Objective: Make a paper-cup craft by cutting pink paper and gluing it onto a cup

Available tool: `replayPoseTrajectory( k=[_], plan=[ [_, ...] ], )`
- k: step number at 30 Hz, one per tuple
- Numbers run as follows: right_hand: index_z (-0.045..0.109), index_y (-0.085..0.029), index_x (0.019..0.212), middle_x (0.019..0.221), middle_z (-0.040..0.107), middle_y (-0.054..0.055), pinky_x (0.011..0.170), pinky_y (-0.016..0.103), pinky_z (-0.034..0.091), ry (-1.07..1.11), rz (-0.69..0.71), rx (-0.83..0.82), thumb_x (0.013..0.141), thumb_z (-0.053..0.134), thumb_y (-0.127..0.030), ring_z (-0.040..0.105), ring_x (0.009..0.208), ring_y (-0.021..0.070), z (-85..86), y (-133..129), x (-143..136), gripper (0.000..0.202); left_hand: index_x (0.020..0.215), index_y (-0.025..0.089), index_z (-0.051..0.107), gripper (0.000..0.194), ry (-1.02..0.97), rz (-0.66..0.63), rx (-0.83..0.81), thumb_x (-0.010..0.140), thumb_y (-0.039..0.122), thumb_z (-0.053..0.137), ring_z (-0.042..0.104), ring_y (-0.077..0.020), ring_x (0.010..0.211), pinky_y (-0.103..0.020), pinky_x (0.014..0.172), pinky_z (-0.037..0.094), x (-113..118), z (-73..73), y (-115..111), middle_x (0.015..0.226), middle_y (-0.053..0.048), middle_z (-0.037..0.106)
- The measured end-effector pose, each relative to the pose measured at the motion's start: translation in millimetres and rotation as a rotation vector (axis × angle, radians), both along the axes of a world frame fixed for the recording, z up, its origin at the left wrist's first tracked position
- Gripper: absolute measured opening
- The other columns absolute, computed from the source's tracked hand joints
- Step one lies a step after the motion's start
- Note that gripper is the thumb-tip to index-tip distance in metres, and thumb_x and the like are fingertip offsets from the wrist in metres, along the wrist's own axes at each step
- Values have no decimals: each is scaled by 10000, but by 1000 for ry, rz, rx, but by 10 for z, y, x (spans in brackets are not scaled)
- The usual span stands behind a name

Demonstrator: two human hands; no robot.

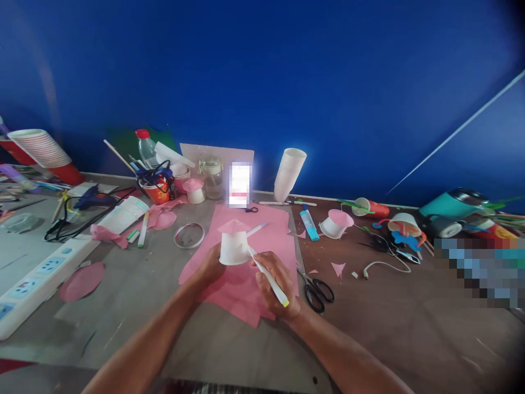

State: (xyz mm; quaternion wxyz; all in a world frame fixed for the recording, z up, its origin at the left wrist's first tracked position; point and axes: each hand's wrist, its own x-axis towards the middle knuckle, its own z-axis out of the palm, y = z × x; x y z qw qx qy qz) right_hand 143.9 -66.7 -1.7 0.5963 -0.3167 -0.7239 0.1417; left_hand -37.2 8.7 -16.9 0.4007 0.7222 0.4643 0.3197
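Observation:
My left hand (211, 265) is closed around the left side of a white paper cup (233, 249), held upside down with its wide rim downward. On top of the cup sits a shallow pink paper cone (233, 226). A white marker (271, 282) with a yellow end is pinched in my right hand (279, 282), its tip at the cup's right side. Faint yellow shows on the cup near that tip. Beneath both hands lie pink paper sheets (241, 306). The fingers of my left hand are partly hidden behind the cup.
Black-handled scissors (318, 293) lie right of the pink paper, near a glue stick (309, 224) and another pink-topped cup (337, 223). Stacked white cups (289, 174) and a glowing phone (240, 185) stand at the back. A power strip (45, 279) occupies the left.

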Motion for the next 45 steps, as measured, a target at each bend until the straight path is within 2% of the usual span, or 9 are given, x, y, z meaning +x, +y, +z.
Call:
replayPoseTrajectory(
  k=[9, 14, 20, 26, 32, 37, 45],
  plan=[
    [527, -213, 1250, 924, 627, 85, 713, 364, 550, -8, 5, 11, 908, 444, -111, 602, 832, 206, 19, 5, 0, 367, 751, 168, 613, 153, -32, -11, 2, 729, 215, 469, 626, -187, 724, -288, 707, 529, -28, -45, -11, 794, -62, 706],
    [534, -233, 1256, 935, 637, 85, 708, 373, 564, -3, 6, 7, 922, 455, -152, 617, 827, 215, -7, 13, -4, 352, 755, 168, 625, 174, -38, -23, -11, 721, 224, 464, 626, -192, 747, -272, 711, 524, -31, -46, 3, 820, -74, 718],
    [543, -224, 1261, 959, 658, 124, 720, 426, 570, -7, 21, 38, 923, 453, -156, 626, 864, 254, -11, -4, -18, 357, 723, 181, 610, 158, -33, -29, 4, 732, 225, 458, 636, -203, 767, -295, 720, 536, -44, -87, 21, 800, -81, 714],
    [551, -209, 1243, 944, 648, 103, 716, 376, 565, 11, 0, 20, 922, 453, -134, 621, 848, 218, -2, 7, -22, 343, 725, 179, 608, 171, -5, -11, 39, 712, 204, 439, 633, -197, 762, -294, 735, 534, -33, -66, 15, 793, -41, 701],
    [533, -222, 1264, 947, 638, 90, 720, 370, 565, 8, 3, 14, 910, 461, -118, 618, 852, 211, -12, 14, -17, 376, 733, 177, 619, 168, -6, -15, 40, 722, 221, 457, 630, -193, 741, -307, 729, 542, -28, -67, 19, 808, -58, 709],
    [530, -222, 1260, 966, 644, 98, 727, 378, 567, -6, 1, 28, 912, 460, -130, 615, 855, 213, -3, 1, -21, 366, 748, 174, 621, 160, -3, -15, 33, 718, 214, 470, 637, -201, 772, -295, 722, 538, -39, -78, 23, 830, -61, 718],
    [542, -189, 1224, 946, 642, 100, 754, 414, 566, -26, 22, 33, 902, 452, -134, 621, 894, 231, 7, -14, -29, 338, 697, 177, 583, 151, -17, 15, 15, 708, 267, 463, 607, -192, 698, -305, 668, 526, -18, -70, 19, 746, -60, 689]
  ],
)
